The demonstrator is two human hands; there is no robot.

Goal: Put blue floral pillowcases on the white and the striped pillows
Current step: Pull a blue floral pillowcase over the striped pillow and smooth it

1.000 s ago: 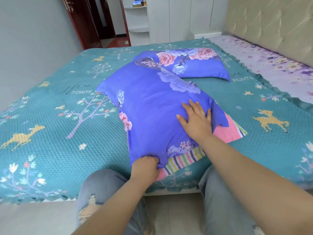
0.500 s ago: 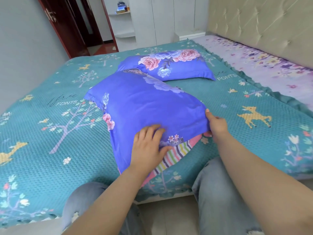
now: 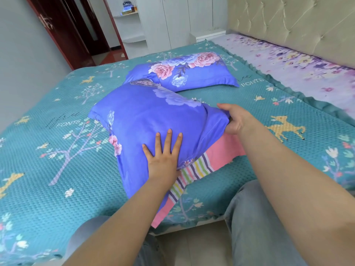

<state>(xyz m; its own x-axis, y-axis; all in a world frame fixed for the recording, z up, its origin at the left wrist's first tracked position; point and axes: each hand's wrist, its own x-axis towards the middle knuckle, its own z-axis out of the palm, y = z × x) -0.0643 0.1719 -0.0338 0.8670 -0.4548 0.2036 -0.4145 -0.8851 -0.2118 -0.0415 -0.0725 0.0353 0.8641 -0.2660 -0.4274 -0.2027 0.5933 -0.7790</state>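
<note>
A blue floral pillowcase (image 3: 153, 116) covers most of the striped pillow (image 3: 194, 169), whose pink and striped near end sticks out at the open edge. My left hand (image 3: 163, 158) lies flat on the pillowcase with fingers spread, pressing near the open edge. My right hand (image 3: 233, 118) grips the right corner of the pillowcase's open edge, bunching the cloth. Behind them lies a second pillow (image 3: 184, 72) fully inside a blue floral pillowcase with pink roses.
Both pillows lie on a bed with a teal patterned bedspread (image 3: 57, 169). A purple floral sheet (image 3: 299, 62) and a padded headboard (image 3: 299, 22) are at the right. My knees in jeans (image 3: 255, 217) touch the bed's near edge. A white cabinet (image 3: 172, 22) and a dark door (image 3: 63, 29) stand beyond.
My left hand let go of the pillowcase's near edge and now presses flat on top. My right hand left the top and took hold of the right corner.
</note>
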